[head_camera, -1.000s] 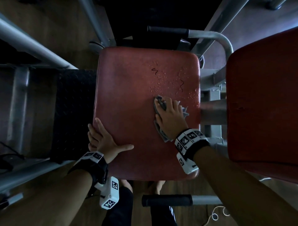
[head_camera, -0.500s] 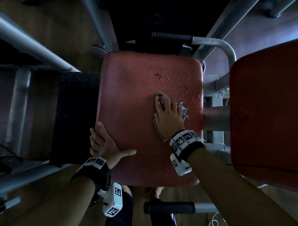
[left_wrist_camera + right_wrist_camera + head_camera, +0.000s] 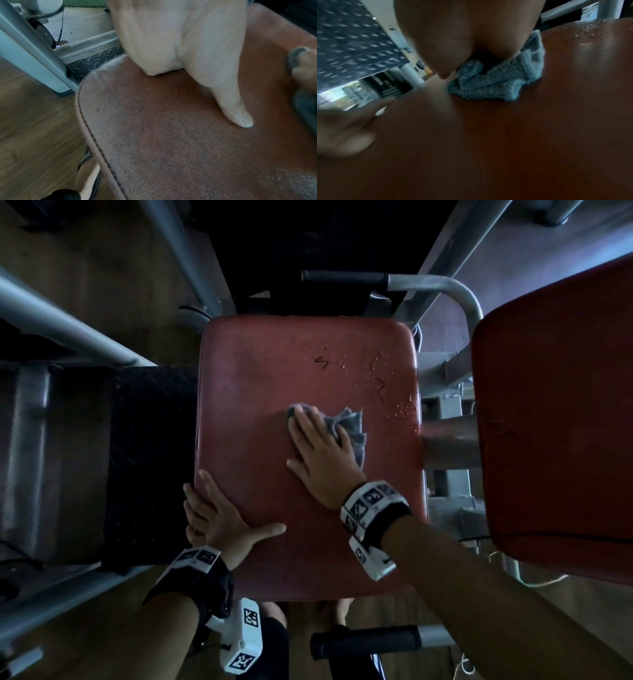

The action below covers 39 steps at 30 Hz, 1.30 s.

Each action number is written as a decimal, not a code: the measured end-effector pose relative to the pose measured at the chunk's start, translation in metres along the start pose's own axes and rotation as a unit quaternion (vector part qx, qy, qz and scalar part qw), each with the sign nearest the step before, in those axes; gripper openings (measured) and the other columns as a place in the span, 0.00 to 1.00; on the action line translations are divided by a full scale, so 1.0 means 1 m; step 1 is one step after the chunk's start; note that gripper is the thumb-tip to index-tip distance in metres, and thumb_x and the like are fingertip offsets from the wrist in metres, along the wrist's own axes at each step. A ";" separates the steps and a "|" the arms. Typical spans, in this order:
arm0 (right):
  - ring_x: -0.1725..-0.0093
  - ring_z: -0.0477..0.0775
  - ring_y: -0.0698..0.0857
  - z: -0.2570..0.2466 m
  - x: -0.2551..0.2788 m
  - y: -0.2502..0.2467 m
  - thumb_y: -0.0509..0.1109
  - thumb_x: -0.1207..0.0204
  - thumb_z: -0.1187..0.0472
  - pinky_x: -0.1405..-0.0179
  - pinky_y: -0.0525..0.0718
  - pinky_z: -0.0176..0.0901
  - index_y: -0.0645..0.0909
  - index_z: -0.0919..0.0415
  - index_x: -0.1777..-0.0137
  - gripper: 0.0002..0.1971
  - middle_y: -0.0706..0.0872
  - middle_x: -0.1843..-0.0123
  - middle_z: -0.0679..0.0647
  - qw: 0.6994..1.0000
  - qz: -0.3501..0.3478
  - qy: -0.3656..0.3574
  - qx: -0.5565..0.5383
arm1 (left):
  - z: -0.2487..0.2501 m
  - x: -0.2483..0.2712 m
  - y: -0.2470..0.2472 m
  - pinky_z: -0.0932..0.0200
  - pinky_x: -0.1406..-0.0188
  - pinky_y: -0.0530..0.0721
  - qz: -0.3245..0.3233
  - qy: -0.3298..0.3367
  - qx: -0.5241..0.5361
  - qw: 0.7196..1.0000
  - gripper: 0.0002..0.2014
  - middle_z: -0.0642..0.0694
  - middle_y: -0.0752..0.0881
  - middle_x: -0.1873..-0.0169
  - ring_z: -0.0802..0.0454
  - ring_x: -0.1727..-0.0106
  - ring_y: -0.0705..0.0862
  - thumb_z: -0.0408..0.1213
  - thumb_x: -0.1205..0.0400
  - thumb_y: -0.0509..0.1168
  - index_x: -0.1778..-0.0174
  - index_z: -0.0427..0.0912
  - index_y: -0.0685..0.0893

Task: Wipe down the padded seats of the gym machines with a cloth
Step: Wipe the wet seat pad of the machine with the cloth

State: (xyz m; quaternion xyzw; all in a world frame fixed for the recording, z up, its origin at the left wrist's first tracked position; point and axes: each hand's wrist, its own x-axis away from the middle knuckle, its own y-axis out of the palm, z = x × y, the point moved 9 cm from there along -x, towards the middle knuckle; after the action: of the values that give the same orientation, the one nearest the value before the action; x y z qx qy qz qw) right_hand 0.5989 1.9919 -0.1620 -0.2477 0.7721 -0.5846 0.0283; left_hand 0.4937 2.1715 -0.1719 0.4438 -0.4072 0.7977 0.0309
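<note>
Wood floor, grey machine frames | red padded seat (image 3: 260,392) below me, droplets far right | my right hand (image 3: 320,453) presses grey cloth (image 3: 346,424) flat mid-seat, fingers straight | my left hand (image 3: 222,520) open, braced on seat's near-left edge

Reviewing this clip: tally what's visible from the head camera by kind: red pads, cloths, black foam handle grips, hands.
Red pads: 2, the seat being wiped and a second pad at its right.
Cloths: 1, the grey-blue cloth under the right hand.
Black handle grips: 2, far grip and near grip.
Hands: 2, counting the left hand on the seat's edge.
Total: 7.
</note>
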 end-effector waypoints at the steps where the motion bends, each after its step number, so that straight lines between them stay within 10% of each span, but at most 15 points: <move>1: 0.13 0.51 0.42 -0.003 0.013 0.005 0.54 0.16 0.42 0.18 0.55 0.65 0.47 0.55 0.13 0.36 0.42 0.12 0.49 1.000 -0.009 -0.020 0.011 | 0.000 0.000 0.000 0.30 0.19 0.46 0.002 0.000 -0.001 1.000 0.83 0.41 0.25 0.20 0.36 0.16 0.35 0.69 0.55 0.81 0.25 0.60 0.18; 12: 0.13 0.56 0.50 0.096 0.059 -0.012 0.46 0.14 0.41 0.22 0.59 0.73 0.49 0.48 0.14 0.30 0.49 0.12 0.47 0.995 0.003 0.086 0.052 | 0.000 -0.001 0.000 0.29 0.19 0.48 0.032 -0.007 -0.003 0.999 0.83 0.39 0.29 0.18 0.35 0.16 0.39 0.65 0.56 0.84 0.24 0.62 0.21; 23: 0.20 0.72 0.60 0.138 0.126 0.001 0.61 0.17 0.45 0.26 0.70 0.64 0.41 0.49 0.13 0.39 0.42 0.12 0.49 0.926 0.060 0.316 -0.196 | 0.000 0.000 0.002 0.28 0.20 0.48 0.034 0.008 0.000 0.999 0.81 0.39 0.29 0.18 0.35 0.16 0.38 0.63 0.53 0.84 0.22 0.61 0.23; 30: 0.29 0.66 0.77 0.127 0.233 0.038 0.65 0.17 0.51 0.31 0.75 0.54 0.54 0.54 0.15 0.35 0.73 0.24 0.64 0.861 0.025 0.400 -0.312 | 0.000 -0.001 0.000 0.27 0.21 0.49 0.055 0.012 -0.004 0.998 0.81 0.37 0.32 0.17 0.33 0.16 0.40 0.64 0.54 0.84 0.21 0.60 0.26; 39: 0.37 0.70 0.81 0.140 0.220 0.048 0.60 0.15 0.50 0.38 0.77 0.54 0.65 0.60 0.24 0.23 0.79 0.34 0.68 0.834 0.022 0.438 -0.336 | -0.002 -0.002 0.000 0.29 0.20 0.49 0.054 0.009 -0.014 0.998 0.82 0.37 0.31 0.17 0.34 0.16 0.40 0.65 0.53 0.84 0.21 0.59 0.23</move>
State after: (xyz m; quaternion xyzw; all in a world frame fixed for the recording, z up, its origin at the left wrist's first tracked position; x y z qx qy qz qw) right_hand 0.4364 1.7854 -0.1964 0.0570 0.8575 -0.3362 -0.3853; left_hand 0.4935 2.1733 -0.1744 0.4136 -0.4412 0.7964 -0.0025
